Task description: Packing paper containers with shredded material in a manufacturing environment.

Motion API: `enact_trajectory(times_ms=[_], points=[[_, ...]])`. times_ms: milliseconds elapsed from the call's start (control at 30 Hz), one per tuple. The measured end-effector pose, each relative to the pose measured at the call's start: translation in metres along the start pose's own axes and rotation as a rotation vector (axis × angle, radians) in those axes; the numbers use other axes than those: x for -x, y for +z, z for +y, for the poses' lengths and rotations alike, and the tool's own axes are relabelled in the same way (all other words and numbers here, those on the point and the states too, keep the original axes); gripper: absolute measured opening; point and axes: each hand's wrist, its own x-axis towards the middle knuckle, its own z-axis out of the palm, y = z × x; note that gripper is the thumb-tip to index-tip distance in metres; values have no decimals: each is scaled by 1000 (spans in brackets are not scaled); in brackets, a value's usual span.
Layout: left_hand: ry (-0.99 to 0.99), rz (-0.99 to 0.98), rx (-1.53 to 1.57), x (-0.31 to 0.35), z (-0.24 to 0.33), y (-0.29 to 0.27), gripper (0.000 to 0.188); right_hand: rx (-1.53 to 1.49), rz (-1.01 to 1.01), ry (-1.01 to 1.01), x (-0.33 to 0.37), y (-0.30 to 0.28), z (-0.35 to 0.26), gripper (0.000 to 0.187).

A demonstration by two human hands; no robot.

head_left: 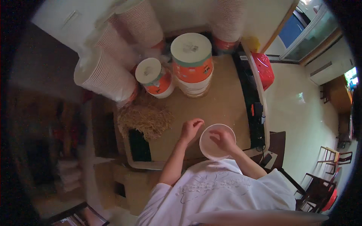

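A white round paper tub (206, 149) stands mouth up at the near edge of the table, close to my body. My right hand (225, 140) reaches into its mouth with thumb and fingers apart, and nothing shows between them. Just left of the tub, my left hand (191, 130) is raised with its fingers curled and the tips pressed together. Whatever those fingertips hold, if anything, is too small to see. Farther left lies a loose heap of tan stringy strands (147, 115), apart from both hands.
Behind my hands, a tall stack of upside-down orange, green and white tubs (193, 69) stands beside a shorter stack (154, 80). Wrapped white tub stacks (103, 73) line the back left. A red plastic stool (263, 71) is beyond the brown tabletop's (226, 101) right edge.
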Motion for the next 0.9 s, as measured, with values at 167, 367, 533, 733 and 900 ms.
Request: enact_trajectory(times_ms=[167,367,533,733,900], points=[[99,21,56,-15,6,-1,11,1068,-110,-596,-43,4,-55,14],[107,92,90,-12,2,8,11,1015,-400,-58,-79,11,-49,12],[219,160,-302,44,38,24,16,1102,-343,-12,-77,1,-40,14],[-78,-388,-733,68,46,56,17,1071,-365,-186,-62,14,-43,10],[195,-157,-196,52,31,44,11,1092,-328,-32,-52,18,-48,8]])
